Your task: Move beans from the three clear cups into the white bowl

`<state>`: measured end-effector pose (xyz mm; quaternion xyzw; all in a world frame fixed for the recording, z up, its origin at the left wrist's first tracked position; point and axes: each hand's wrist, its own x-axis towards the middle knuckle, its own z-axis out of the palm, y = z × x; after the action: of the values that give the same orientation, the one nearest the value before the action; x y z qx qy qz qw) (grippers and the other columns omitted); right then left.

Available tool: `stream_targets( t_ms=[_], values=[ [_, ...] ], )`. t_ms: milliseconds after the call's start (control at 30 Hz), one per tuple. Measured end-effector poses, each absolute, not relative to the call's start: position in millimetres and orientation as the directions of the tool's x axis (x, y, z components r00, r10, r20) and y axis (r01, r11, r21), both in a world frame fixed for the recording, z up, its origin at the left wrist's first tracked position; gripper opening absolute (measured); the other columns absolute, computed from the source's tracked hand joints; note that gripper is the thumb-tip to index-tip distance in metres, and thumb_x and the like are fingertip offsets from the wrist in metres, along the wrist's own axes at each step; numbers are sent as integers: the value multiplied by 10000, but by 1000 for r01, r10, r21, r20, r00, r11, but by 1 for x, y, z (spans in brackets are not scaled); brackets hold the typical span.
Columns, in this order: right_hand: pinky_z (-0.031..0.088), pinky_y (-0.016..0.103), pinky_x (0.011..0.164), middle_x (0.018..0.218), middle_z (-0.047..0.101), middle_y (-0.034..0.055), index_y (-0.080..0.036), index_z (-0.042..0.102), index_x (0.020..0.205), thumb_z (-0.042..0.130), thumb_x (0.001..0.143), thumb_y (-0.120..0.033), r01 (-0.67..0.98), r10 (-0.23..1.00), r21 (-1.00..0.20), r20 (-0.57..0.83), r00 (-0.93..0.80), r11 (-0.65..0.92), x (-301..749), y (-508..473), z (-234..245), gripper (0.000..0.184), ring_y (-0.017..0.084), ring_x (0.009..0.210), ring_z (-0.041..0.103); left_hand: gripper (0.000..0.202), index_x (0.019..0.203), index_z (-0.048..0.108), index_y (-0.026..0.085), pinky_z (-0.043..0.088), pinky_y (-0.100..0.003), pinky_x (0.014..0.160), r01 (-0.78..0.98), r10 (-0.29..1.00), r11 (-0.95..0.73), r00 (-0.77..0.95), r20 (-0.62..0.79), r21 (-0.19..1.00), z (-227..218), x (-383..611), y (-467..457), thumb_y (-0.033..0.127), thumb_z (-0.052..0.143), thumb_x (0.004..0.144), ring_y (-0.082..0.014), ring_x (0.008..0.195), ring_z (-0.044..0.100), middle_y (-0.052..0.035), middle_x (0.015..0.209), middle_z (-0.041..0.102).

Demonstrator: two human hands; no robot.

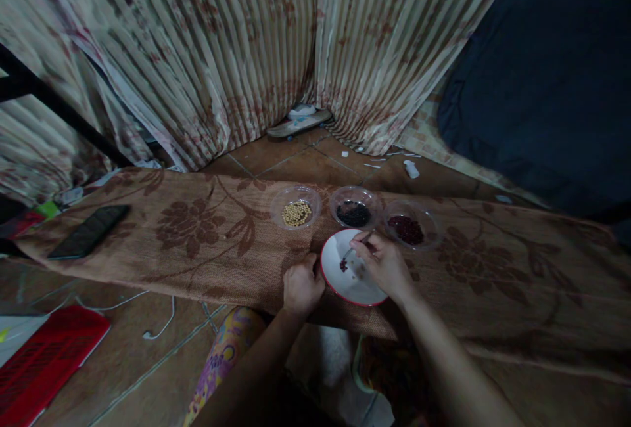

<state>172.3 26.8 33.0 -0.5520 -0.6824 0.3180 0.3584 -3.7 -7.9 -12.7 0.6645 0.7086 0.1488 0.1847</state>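
The right hand (382, 263), grip narrow, pinched a thin tool (355, 246) over small beans (344, 264) on the white plate (350, 286), probably hard, slippery, best nipped mid-body, while the left hand (302, 286) lay curled shut beside its rim.

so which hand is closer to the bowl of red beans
Right. The right hand, holding a thin tool over the white plate, lies beside the bowl of red beans; the left hand rests at the plate's left rim, farther away.

White plate (355, 286), red rim, on brown flower-patterned cloth (197, 243); far row: yellow beans (296, 213), black beans (353, 214), dark-red beans (405, 229); behind, cream striped curtain (221, 46).
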Motion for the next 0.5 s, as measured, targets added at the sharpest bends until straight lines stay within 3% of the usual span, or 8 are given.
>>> stream_targets(
  t_ms=[500],
  values=[
    [408, 219, 555, 648, 597, -10, -192, 599, 834, 449, 858, -437, 552, 978, -811, 122, -168, 196, 173, 24, 37, 288, 131, 557, 536, 211, 939, 601, 245, 370, -217, 651, 878, 996, 69, -33, -83, 474, -8, -4, -8, 318, 429, 841, -144, 786, 630, -17, 840, 688]
  ],
)
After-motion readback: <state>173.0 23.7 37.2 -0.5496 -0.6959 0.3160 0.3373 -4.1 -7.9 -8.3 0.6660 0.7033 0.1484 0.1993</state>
